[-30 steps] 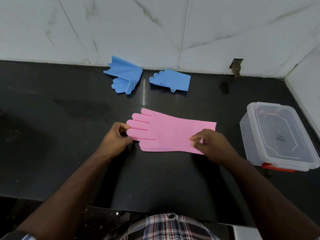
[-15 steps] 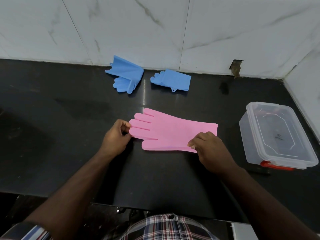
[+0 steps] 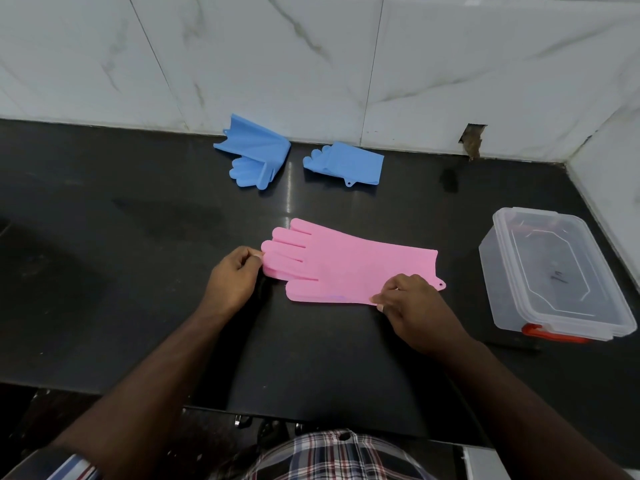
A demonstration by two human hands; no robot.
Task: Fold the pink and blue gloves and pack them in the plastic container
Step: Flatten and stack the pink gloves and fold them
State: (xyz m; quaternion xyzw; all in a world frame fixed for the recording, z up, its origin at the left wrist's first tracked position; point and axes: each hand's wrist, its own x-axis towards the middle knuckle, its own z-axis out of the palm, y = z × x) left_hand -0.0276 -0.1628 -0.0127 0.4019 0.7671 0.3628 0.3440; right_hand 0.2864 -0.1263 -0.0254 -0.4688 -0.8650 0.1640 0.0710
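The pink gloves (image 3: pixel 349 266) lie flat on the black tabletop (image 3: pixel 104 271), stacked one on the other, fingers pointing left and cuff to the right. The left hand (image 3: pixel 233 278) pinches the fingertip end of the stack between thumb and curled fingers. The right hand (image 3: pixel 412 304) pinches the near edge of the cuff, close to a small hanging tab at the corner.

Two blue gloves sit farther back, near the marble wall (image 3: pixel 311 64). The left blue glove (image 3: pixel 254 157) is folded over itself, cuff fanned upward. The right blue glove (image 3: pixel 346 164) lies just beside it, apart, fingers to the left.

The container (image 3: pixel 554 275) stands well to the right of the pink gloves, clear plastic, lid on, with a red clip at its near end.

A plaid shirt (image 3: pixel 339 455) shows at the bottom edge.
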